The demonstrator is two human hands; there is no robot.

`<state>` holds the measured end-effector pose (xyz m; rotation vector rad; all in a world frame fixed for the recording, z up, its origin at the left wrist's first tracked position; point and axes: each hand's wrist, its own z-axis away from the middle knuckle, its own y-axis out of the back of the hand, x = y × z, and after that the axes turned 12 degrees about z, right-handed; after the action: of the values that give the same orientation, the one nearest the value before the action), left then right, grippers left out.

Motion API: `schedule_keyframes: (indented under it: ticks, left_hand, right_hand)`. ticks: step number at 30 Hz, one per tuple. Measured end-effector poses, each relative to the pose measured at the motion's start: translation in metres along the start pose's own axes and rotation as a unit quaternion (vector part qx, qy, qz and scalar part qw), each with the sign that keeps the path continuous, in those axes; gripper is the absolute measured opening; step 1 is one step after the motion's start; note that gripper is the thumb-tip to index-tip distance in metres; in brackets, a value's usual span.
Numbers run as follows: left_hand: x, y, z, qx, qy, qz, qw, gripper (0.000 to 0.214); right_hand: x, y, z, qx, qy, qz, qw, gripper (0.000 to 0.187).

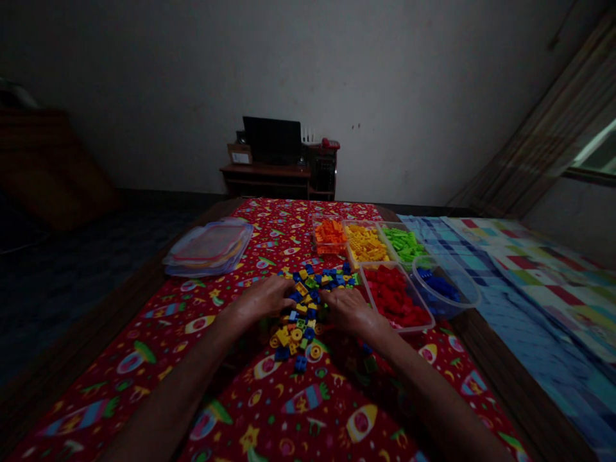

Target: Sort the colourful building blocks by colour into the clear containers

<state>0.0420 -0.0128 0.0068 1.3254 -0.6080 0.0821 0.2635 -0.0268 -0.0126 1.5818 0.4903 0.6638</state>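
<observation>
A mixed pile of small toy building bricks point(301, 308), mainly blue and yellow with some green, lies on the red patterned tablecloth point(231, 398). At the pile's left side is my left hand point(272, 296), thumb and fingers apart, with the fingertips among the bricks. My right hand point(346, 309) rests at the right side, its fingers curled in toward the bricks; anything inside them is hidden. Just right of it stands a clear tub of red bricks point(397, 298). Behind that are containers of orange bricks point(330, 234), yellow bricks point(366, 244) and green bricks point(404, 244).
A round clear tub point(464, 292) with blue bricks point(437, 284) sits at the table's right edge. Stacked plastic lids point(209, 247) lie at the left. Beyond the table stands a desk point(267, 172) with a monitor point(273, 138). A bed point(520, 308) adjoins the right side.
</observation>
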Motion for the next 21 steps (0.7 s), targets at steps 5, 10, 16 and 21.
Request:
schedule_keyframes:
  ticks: [5, 10, 16, 21]
  left_hand:
    - [-0.022, 0.003, -0.008, 0.027, -0.015, 0.052, 0.998, 0.029]
    - [-0.042, -0.001, -0.018, 0.123, -0.025, 0.075, 0.989, 0.027]
    - [-0.028, -0.008, -0.017, 0.057, -0.007, 0.089, 0.994, 0.022]
    - [-0.016, -0.019, -0.018, 0.039, -0.019, 0.088, 0.995, 0.024]
  right_hand:
    - [0.001, -0.010, 0.002, 0.052, 0.016, 0.010, 0.998, 0.032]
    - [-0.005, -0.005, 0.003, 0.027, 0.004, 0.026, 0.999, 0.021]
    - [-0.015, 0.005, 0.006, 0.017, -0.004, 0.072, 0.997, 0.028]
    - [-0.014, -0.008, 0.008, 0.060, 0.016, 0.056, 0.996, 0.038]
